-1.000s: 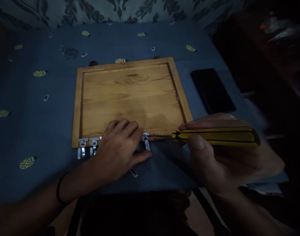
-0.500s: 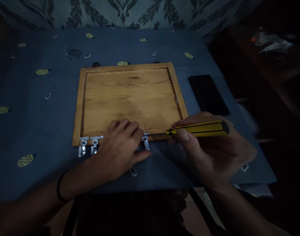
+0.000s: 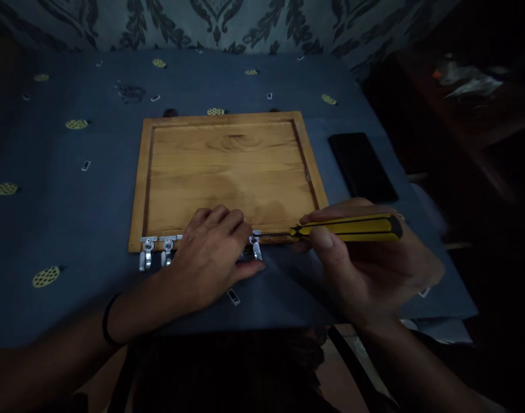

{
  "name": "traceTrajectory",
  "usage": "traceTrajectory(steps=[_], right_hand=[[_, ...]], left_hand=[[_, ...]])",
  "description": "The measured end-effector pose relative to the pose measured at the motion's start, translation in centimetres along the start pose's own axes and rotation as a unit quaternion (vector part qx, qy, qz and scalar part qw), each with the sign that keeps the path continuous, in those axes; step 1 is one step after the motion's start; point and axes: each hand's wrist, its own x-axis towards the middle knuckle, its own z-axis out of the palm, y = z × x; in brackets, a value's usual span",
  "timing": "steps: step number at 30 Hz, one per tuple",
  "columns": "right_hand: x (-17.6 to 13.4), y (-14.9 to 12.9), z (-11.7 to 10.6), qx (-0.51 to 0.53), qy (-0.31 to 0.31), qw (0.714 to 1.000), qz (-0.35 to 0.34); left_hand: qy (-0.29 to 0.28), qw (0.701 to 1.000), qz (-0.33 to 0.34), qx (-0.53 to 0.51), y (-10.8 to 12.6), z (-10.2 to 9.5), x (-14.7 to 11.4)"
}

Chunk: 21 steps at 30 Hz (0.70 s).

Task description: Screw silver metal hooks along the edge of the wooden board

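A framed wooden board lies flat on the table, with a metal hook rail along its near edge. My left hand is closed over the middle of that rail, fingers curled and hiding part of it. Two hooks show left of the hand, and one metal hook shows by its fingertips. In my right hand is a screwdriver with a yellow and black handle, held nearly level. Its shaft points left, and its tip is at the right end of the rail; exact contact there is hard to make out.
A black phone lies right of the board. The blue patterned tablecloth covers the table. A small clear plastic item lies at the back left. Beyond the right edge is a dark shelf with a crumpled plastic bag.
The view has shifted slightly. Both hands keep their places, and the screwdriver's tip still sits at the right end of the rail, its handle tilted very slightly differently.
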Motion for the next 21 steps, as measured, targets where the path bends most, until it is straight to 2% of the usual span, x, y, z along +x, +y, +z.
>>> traceTrajectory(steps=[8, 13, 21], right_hand=[[0.1, -0.2, -0.2, -0.042, -0.026, 0.999, -0.012], [0.7, -0.6, -0.3, -0.030, -0.060, 0.998, -0.005], [2.5, -1.2, -1.7, 0.024, -0.193, 0.981, 0.002]], left_hand=[[-0.006, 1.000, -0.004, -0.003, 0.0, -0.1, 0.1], [-0.008, 1.000, -0.002, -0.001, 0.0, -0.1, 0.0], [-0.025, 1.000, -0.010, -0.012, 0.1, -0.2, 0.1]])
